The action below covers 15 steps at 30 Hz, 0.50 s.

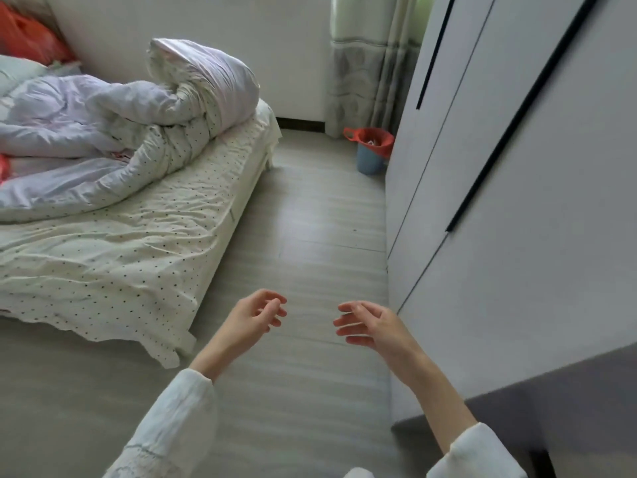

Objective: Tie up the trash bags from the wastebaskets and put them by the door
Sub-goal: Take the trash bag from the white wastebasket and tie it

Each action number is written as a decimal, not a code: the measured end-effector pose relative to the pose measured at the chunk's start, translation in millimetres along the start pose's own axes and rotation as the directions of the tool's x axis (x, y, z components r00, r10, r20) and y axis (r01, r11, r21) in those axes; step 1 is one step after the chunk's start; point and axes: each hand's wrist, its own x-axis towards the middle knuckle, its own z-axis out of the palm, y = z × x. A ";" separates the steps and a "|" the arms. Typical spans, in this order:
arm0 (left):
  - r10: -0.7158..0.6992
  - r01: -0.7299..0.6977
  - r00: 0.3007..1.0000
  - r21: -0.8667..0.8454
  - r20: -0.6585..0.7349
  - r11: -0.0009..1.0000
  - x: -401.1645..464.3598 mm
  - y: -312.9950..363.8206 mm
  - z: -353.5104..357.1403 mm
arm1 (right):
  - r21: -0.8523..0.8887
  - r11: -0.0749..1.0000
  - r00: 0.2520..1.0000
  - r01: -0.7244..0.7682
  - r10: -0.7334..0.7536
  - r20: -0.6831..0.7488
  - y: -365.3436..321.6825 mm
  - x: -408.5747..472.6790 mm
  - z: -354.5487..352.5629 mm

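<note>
Red trash bag point(374, 141) lines wastebasket point(369, 161), partly hidden behind wardrobe point(517, 201).

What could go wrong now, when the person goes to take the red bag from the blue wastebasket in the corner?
The wastebasket stands tight between the wardrobe and the curtain, so lifting the red bag may be awkward and could tip the basket. The bag looks filled with paper; pulling fast might spill it. Both the left hand and right hand are empty and far from it.
</note>
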 end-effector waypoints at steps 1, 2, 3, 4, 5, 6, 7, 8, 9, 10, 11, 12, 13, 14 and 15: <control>0.005 -0.005 1.000 -0.006 -0.004 1.000 18.9 2.0 -8.6 | 0.000 1.000 1.000 0.001 -0.001 -0.007 -8.6 17.3 1.6; 0.009 -0.009 1.000 -0.012 -0.004 1.000 39.1 4.3 -14.9 | -0.001 1.000 1.000 0.004 -0.004 -0.017 -17.1 35.3 1.4; 0.009 -0.009 1.000 -0.018 0.002 1.000 60.3 6.6 -19.5 | -0.002 1.000 1.000 0.006 -0.006 -0.030 -25.3 54.5 -0.5; 0.007 -0.007 1.000 -0.021 0.014 1.000 82.3 9.0 -22.8 | -0.003 1.000 0.999 0.005 -0.005 -0.043 -33.5 74.9 -3.4; 0.006 -0.006 1.000 -0.019 0.029 1.000 105.0 12.5 -25.2 | 0.000 1.000 0.998 0.003 -0.003 -0.057 -41.8 96.5 -7.1; 0.006 -0.006 0.999 -0.010 0.044 1.000 129.1 16.8 -27.5 | 0.004 1.000 0.998 0.001 -0.001 -0.067 -51.5 119.1 -11.0; 0.009 -0.009 0.998 0.000 0.056 1.000 154.4 22.0 -30.2 | 0.005 1.000 0.997 0.001 0.000 -0.074 -61.9 143.1 -15.6; 0.013 -0.013 0.998 0.007 0.059 1.000 181.4 27.8 -33.7 | 0.005 1.000 0.997 0.004 -0.004 -0.075 -73.8 168.8 -20.4; 0.019 -0.020 0.998 0.010 0.054 1.000 209.4 35.4 -37.7 | 0.005 1.000 0.997 0.011 -0.010 -0.072 -87.0 195.8 -25.4; 0.023 -0.024 0.999 0.010 0.042 1.000 237.3 44.0 -42.1 | 0.005 1.000 0.998 0.016 -0.016 -0.065 -101.4 222.5 -30.7; 0.025 -0.026 0.999 0.006 0.025 1.000 265.1 54.4 -46.8 | -0.001 1.000 0.998 0.023 -0.023 -0.058 -116.9 249.1 -36.5; 0.026 -0.026 1.000 -0.005 0.008 1.000 292.9 66.1 -51.2 | -0.012 0.999 0.998 0.032 -0.032 -0.050 -133.5 275.1 -42.9; 0.024 -0.024 1.000 -0.018 -0.005 1.000 319.9 78.3 -55.2 | -0.024 0.999 0.998 0.042 -0.043 -0.043 -150.7 299.9 -49.8; 0.026 -0.026 1.000 -0.028 -0.011 0.999 345.7 90.6 -58.8 | -0.033 0.998 0.998 0.054 -0.055 -0.039 -168.0 323.8 -57.1; 0.032 -0.032 0.999 -0.031 -0.007 0.999 370.9 102.8 -61.9 | -0.037 0.997 0.997 0.064 -0.066 -0.039 -185.2 347.1 -64.4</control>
